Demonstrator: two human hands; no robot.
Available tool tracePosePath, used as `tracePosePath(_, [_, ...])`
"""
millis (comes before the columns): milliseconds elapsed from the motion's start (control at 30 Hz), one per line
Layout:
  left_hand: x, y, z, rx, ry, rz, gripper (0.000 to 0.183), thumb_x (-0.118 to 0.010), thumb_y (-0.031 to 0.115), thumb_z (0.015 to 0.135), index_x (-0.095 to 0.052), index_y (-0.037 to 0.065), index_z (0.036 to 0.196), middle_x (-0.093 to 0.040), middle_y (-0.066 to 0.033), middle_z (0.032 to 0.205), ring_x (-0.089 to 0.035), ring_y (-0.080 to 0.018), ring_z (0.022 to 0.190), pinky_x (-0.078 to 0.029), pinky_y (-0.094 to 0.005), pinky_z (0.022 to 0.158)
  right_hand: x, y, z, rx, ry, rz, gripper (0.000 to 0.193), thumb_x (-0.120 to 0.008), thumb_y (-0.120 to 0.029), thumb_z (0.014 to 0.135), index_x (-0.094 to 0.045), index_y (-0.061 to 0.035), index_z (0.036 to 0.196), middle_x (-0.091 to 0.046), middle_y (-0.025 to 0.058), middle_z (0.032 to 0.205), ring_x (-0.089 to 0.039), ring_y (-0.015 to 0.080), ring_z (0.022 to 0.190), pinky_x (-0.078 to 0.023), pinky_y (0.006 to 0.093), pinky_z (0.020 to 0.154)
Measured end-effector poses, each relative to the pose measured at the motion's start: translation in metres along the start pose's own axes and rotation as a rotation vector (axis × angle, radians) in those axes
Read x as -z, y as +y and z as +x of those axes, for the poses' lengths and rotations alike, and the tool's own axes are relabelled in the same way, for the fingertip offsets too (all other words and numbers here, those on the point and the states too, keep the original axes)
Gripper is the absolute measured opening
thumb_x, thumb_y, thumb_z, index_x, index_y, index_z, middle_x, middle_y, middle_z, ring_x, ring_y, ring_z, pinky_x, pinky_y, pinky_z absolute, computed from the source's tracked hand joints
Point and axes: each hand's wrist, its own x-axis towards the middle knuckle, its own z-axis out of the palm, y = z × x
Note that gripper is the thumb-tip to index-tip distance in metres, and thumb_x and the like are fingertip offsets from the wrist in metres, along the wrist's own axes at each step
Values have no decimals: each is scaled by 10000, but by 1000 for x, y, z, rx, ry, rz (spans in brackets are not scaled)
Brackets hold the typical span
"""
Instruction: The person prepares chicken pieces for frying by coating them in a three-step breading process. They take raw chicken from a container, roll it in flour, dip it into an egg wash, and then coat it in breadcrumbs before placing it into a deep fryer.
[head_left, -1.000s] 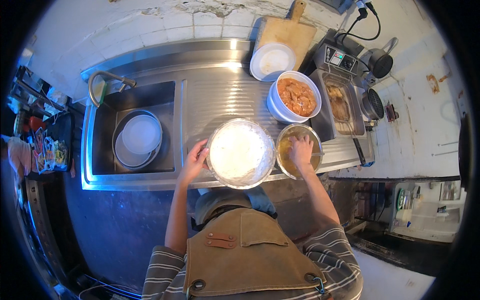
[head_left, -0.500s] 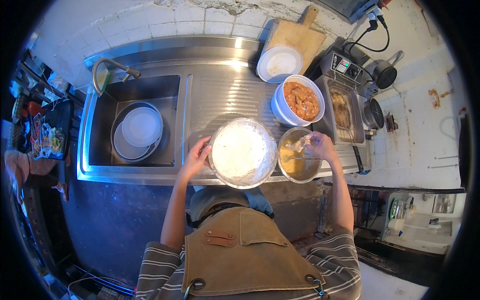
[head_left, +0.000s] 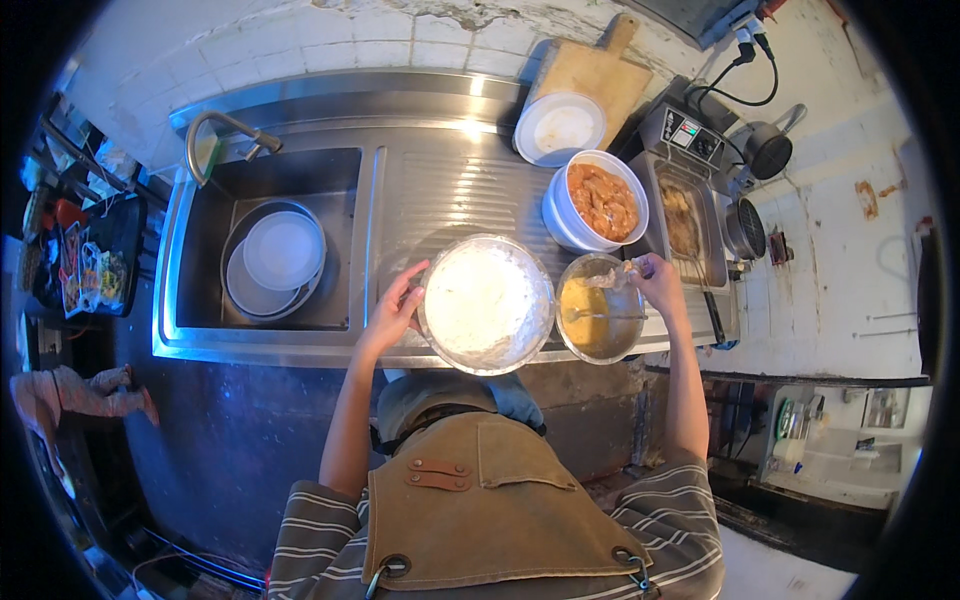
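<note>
In the head view, right of the middle of the frame, the right hand (head_left: pixel 660 284) has its fingertips closed together on a pale, limp piece (head_left: pixel 608 280), which hangs over the upper part of the small metal bowl (head_left: pixel 612 348). Left of it, the left hand (head_left: pixel 393 308) is at the left rim of the larger metal bowl (head_left: pixel 543 320), its fingers somewhat apart; whether they clamp this rim or only rest against it, I cannot tell. For doing this step well, I would judge that the pinch should be firm but gentle, because such a soft, wet-looking piece may slip or tear, and that it is better to stay above the bowl, so that drops fall inside. The left hand would do well to keep the larger bowl steady. Yellow liquid (head_left: pixel 583 303) lies smooth in the small bowl, with a thin metal utensil (head_left: pixel 605 317) across it. The white powder (head_left: pixel 478 300) in the larger bowl looks fine and dry, with some dust on the shiny wall. In the upper right, a round white tub (head_left: pixel 568 220) holds glossy orange-red pieces (head_left: pixel 603 200), lumpy and moist, and the steel counter (head_left: pixel 440 175) beneath is ribbed.
</note>
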Motion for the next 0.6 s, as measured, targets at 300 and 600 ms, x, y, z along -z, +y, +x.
tracePosePath(300, [-5,-1,-2,-33,28,50,448,-480,169,1034,-414,218,1474,-565,-5,960,-554,-72,818,-525,-224,590,7,-18,-11,-23,9,-14,331,-746,-212,735,-688,-40,1011,-715,164,840,-702,298,787,-549,396,725])
tracePosePath(600, [-7,-11,2,-20,167,45,393,-555,185,1004,-535,196,1397,-593,-8,868,-564,-68,696,-510,-226,527,5,-12,-7,52,169,-256,296,-735,-195,742,-688,-47,994,-703,169,844,-652,340,823,-519,441,765])
